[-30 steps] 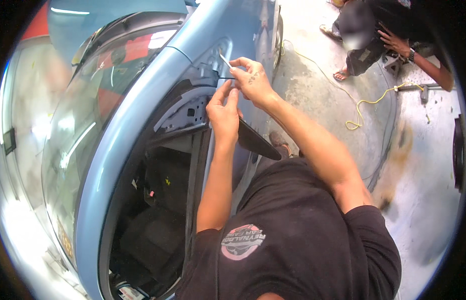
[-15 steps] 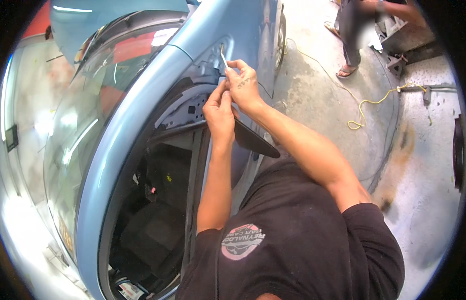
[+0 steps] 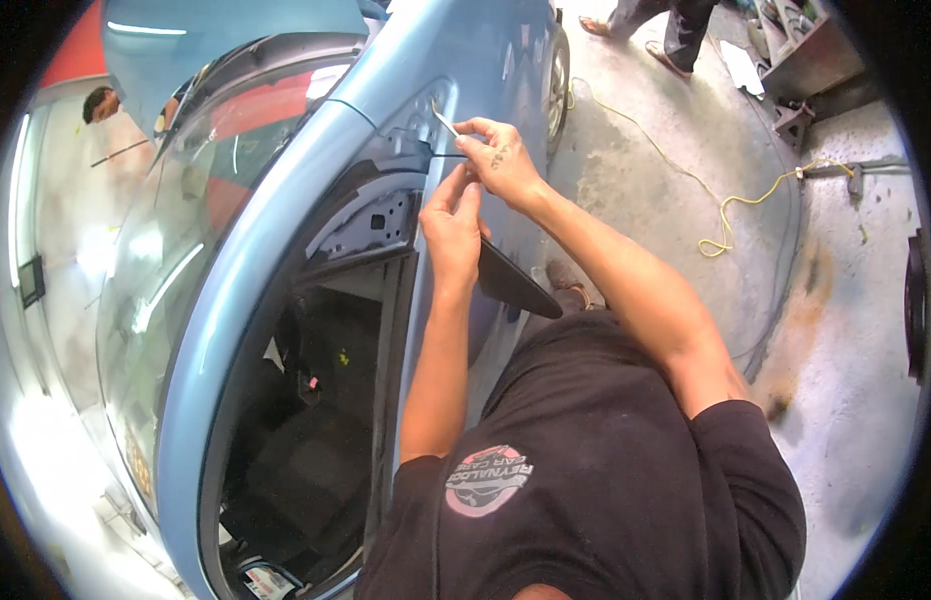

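A blue car's front fender (image 3: 386,75) meets its door edge ahead of me. My right hand (image 3: 503,160) is closed in a pinch on a thin, light-coloured stick-like tool (image 3: 446,123); its tip reaches the small recess in the fender by the mirror mount area. Just below, my left hand (image 3: 451,225) has its thumb and fingers drawn together. A dark, flat, wedge-shaped panel (image 3: 521,280) juts from behind that hand, with a fingertip showing at its edge. Beside my hands lies the exposed triangular mount plate (image 3: 371,225) with holes in it.
The open window (image 3: 316,400) shows a dark cabin. A raised blue hood (image 3: 226,15) stands beyond the windshield (image 3: 186,230). On the concrete floor at right runs a yellow cord (image 3: 726,215). Another person's legs (image 3: 676,35) are at the far right; a metal rack (image 3: 811,55) stands near them.
The stick in my right hand has tilted further left. Both hands have shifted slightly right in view. The other person's legs have moved farther off, and a head now shows clearly at far left.
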`<state>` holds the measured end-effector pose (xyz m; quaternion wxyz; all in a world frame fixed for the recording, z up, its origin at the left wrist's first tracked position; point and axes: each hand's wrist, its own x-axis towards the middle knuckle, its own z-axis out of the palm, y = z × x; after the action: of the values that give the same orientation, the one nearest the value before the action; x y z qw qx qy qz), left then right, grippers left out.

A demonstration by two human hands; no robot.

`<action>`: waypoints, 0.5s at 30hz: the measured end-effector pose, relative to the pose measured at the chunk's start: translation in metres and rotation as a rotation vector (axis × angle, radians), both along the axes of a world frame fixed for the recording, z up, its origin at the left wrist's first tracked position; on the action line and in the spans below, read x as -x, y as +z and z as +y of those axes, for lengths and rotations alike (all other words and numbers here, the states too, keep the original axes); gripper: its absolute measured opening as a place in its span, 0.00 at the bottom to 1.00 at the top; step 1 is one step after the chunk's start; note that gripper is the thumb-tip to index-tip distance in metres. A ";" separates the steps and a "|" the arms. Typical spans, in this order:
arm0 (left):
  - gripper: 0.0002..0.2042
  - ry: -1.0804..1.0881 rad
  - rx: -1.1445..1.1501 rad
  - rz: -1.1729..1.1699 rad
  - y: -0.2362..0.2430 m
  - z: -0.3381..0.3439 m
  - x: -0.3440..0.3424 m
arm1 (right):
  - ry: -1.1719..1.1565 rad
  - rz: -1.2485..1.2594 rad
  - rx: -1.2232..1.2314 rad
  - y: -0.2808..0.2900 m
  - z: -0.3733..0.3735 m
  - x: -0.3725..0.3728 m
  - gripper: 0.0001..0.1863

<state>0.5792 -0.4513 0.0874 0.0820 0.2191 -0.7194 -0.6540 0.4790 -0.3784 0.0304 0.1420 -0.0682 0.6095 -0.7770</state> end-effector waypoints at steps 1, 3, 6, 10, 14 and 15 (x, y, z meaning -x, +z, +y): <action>0.17 0.012 0.003 -0.005 -0.001 -0.001 0.000 | 0.008 -0.013 -0.004 0.004 0.002 0.001 0.16; 0.16 0.029 0.027 -0.025 0.001 -0.003 -0.002 | 0.026 -0.039 -0.013 0.012 0.006 0.003 0.16; 0.16 0.020 0.041 -0.024 0.001 0.002 0.001 | -0.009 -0.026 -0.022 0.007 0.000 0.004 0.16; 0.16 0.042 0.069 -0.037 0.003 -0.002 -0.001 | -0.128 -0.038 0.053 0.000 -0.020 -0.009 0.15; 0.17 0.059 0.065 -0.012 0.005 -0.007 -0.008 | -0.167 -0.128 0.179 0.000 -0.033 -0.018 0.14; 0.17 0.064 0.056 -0.004 0.008 -0.005 -0.009 | -0.172 -0.154 0.215 0.001 -0.034 -0.020 0.13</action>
<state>0.5884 -0.4567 0.0950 0.1075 0.2411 -0.7302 -0.6301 0.4990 -0.4122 0.0310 0.1130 0.0292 0.5138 -0.8499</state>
